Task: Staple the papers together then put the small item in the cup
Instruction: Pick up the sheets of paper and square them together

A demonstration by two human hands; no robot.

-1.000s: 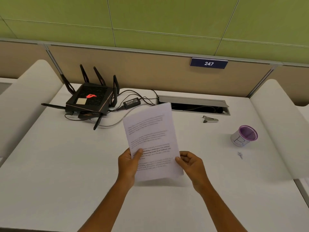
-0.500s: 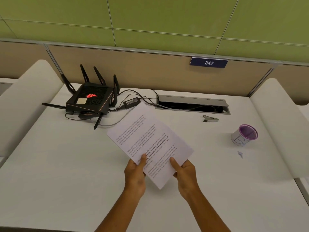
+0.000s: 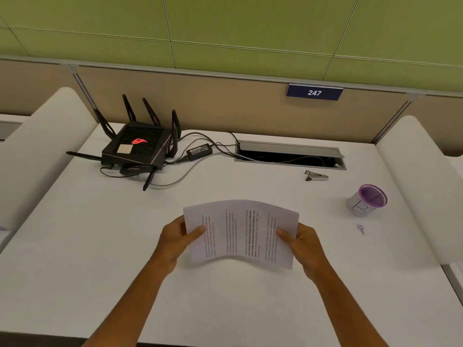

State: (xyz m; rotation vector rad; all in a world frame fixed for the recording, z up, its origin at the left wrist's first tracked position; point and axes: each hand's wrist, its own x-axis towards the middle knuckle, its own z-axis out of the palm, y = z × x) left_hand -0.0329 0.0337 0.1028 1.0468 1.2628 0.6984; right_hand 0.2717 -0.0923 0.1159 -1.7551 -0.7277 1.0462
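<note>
Papers (image 3: 241, 234) are sitting in the lower middle of the frame, held up over the white surface (image 3: 75, 246) by two hands. The sheets are lying sideways, so the lines of print are running up and down. The middle of the stack is bowing upward a little. The left hand (image 3: 175, 240) is gripping the left edge, with its thumb pressing on top of the sheets and its fingers (image 3: 179, 222) curling behind. The right hand (image 3: 304, 244) is gripping the right edge the same way, thumb on top and the other fingers hiding behind the paper. Both arms are reaching in from the bottom of the frame.

A stapler (image 3: 316, 176) is lying on the surface in the upper right, well apart from the papers, just below a cable slot (image 3: 290, 155). A cup (image 3: 367, 200) with a purple rim is standing further right, leaning a bit in this view. A small item (image 3: 360, 229) is lying just below the cup, too small to make out clearly. A black router (image 3: 136, 149) with a glowing red mark is sitting in the upper left, with cords running toward the slot. A blue sign (image 3: 314, 92) reading 247 is hanging on the divider at the back.
</note>
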